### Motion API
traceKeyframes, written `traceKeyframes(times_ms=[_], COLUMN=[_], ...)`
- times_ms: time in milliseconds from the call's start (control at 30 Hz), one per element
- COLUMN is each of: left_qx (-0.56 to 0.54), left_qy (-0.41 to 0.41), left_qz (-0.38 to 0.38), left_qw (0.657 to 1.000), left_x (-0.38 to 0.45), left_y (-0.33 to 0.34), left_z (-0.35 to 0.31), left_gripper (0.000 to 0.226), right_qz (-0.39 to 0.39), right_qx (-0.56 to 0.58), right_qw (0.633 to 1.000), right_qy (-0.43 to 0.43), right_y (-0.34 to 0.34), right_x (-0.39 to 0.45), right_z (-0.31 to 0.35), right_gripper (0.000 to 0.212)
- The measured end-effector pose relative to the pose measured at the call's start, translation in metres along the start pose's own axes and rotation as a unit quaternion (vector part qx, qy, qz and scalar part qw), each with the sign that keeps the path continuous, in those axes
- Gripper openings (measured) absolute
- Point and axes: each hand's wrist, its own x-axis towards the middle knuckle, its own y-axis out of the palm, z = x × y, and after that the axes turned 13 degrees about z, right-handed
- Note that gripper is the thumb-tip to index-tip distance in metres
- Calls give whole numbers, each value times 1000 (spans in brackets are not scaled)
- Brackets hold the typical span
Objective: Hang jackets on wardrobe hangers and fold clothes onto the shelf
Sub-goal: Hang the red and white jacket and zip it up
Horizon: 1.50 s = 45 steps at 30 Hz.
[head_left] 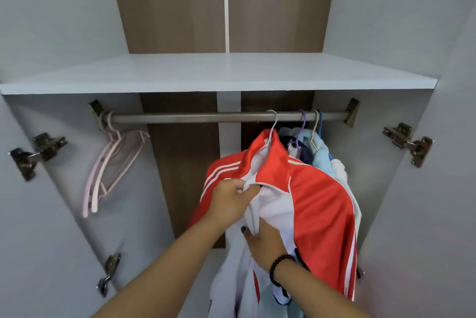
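While the red jacket (309, 189) hangs from its hanger (273, 124) on the rail (193, 117), the left hand (231, 196) pinches its zipper edge and the right hand (265, 243) grips the white lining, apparently to straighten the front.

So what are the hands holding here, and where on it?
Both hold the red and white jacket on its hanger: the left hand pinches the open front edge by the zipper, the right hand grips the white lining lower down.
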Motion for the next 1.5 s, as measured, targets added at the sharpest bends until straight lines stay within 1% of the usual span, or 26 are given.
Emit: traceKeyframes(times_ms=[33,67,100,167,233,267,300,333,367,400,467,567,633,767,833,900,967,1033,1100,1233,1267,1300,1333,1433,1467,1500], left_qx=[-25,-68,-118,-181,-199,-197,-190,-169,-144,-122,-92,-57,-59,-145,-205,-264,-307,-338,-355,-357,-356,-356,-360,-389,-403,-414], left_qy=[1,2,-2,-16,-55,-87,-112,-131,-136,-136,-138,-193,-208,-208,-213,-219,-219,-211,-205,-198,-199,-199,-197,-187,-187,-185], left_qz=[-8,-14,-12,-16,-42,-41,-27,3,31,48,33,-29,-42,-38,-42,-44,-29,-10,4,17,19,22,26,34,36,40], left_qw=[1000,998,993,983,977,976,975,977,980,982,986,979,975,967,954,938,926,917,912,913,913,913,912,901,895,890], left_x=[-6,-15,-24,-48,-77,-93,-107,-119,-128,-134,-138,-133,-132,-140,-148,-157,-163,-168,-170,-173,-174,-175,-176,-181,-183,-187], left_y=[-3,-7,-11,-12,2,14,29,44,59,71,89,98,101,102,98,92,88,85,83,81,81,81,80,80,80,80], left_z=[-7,-14,-17,-10,12,23,33,38,40,39,39,38,39,41,43,42,43,39,34,22,20,19,17,14,12,15], left_gripper=[38,23,15,38,46,51,57,64,69,71,68,33,29,16,11,13,20,23,29,28,31,35,39,34,31,29], right_qz=[5,15,24,34,32,31,33,38,45,52,56,45,42,82,87,66,20,-28,-33,73,89,97,99,65,47,31], right_qx=[10,20,27,43,57,55,46,40,36,35,33,39,51,119,153,185,209,205,169,127,120,111,103,106,108,111], right_qw=[1000,999,998,998,997,998,998,998,997,997,996,997,996,989,984,980,978,978,985,989,989,989,989,991,992,993], right_qy=[-20,-38,-46,-41,-30,-29,-32,-39,-46,-51,-59,-58,-53,-34,-25,-14,-12,-18,-13,4,10,19,31,44,40,31], right_y=[-2,-5,-8,-13,-22,-26,-31,-35,-39,-41,-46,-52,-56,-64,-66,-64,-56,-40,-20,10,14,17,19,19,20,20], right_x=[-4,-7,-12,-21,-28,-31,-34,-38,-41,-44,-48,-51,-52,-61,-71,-84,-100,-118,-137,-165,-169,-172,-174,-179,-181,-183], right_z=[3,5,9,15,22,25,28,32,36,41,47,53,50,35,22,5,-16,-37,-53,-61,-60,-59,-58,-59,-61,-61], right_gripper=[11,10,10,17,33,39,43,46,46,44,36,28,27,21,16,5,2,8,22,68,74,74,65,19,14,14])
